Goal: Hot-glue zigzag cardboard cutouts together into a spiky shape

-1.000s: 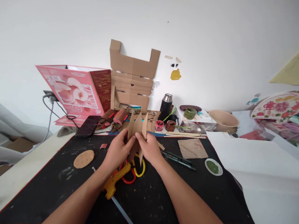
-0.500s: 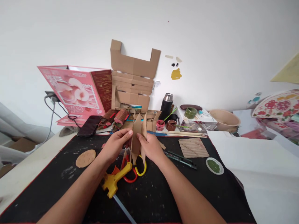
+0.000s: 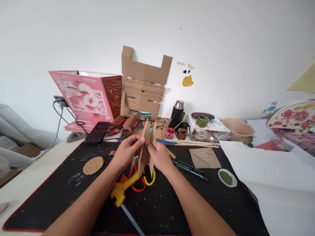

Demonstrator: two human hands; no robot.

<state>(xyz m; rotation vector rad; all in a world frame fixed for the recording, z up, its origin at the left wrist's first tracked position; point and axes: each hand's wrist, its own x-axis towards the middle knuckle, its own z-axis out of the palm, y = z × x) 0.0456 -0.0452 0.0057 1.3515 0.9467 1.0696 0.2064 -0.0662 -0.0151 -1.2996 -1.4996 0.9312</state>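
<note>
Upright between my hands are pieces of brown cardboard (image 3: 143, 160) with pointed ends, standing close side by side. My left hand (image 3: 128, 150) pinches the left side of the cardboard between thumb and fingers. From the other side, my right hand (image 3: 161, 156) grips it, with the thumb between the pieces and the fingers hidden behind the right-hand piece (image 3: 153, 134). Just below lie scissors with red and yellow handles (image 3: 153, 178), partly covered by the cardboard. A yellow hot glue gun (image 3: 119, 193) with a glue stick (image 3: 131, 219) rests nearer to me.
On the black mat (image 3: 157, 209) lie a round tan disc (image 3: 93, 165), a utility knife (image 3: 190, 169), corrugated cardboard (image 3: 205, 158) and a lid with green paint (image 3: 227, 177). Behind stand paint jars (image 3: 182, 133), a black flask (image 3: 177, 113), a phone (image 3: 97, 132) and a pink box (image 3: 88, 98).
The left cardboard piece has turned more edge-on, and the pieces sit closer together. Both hands keep their hold. The whole view has shifted slightly.
</note>
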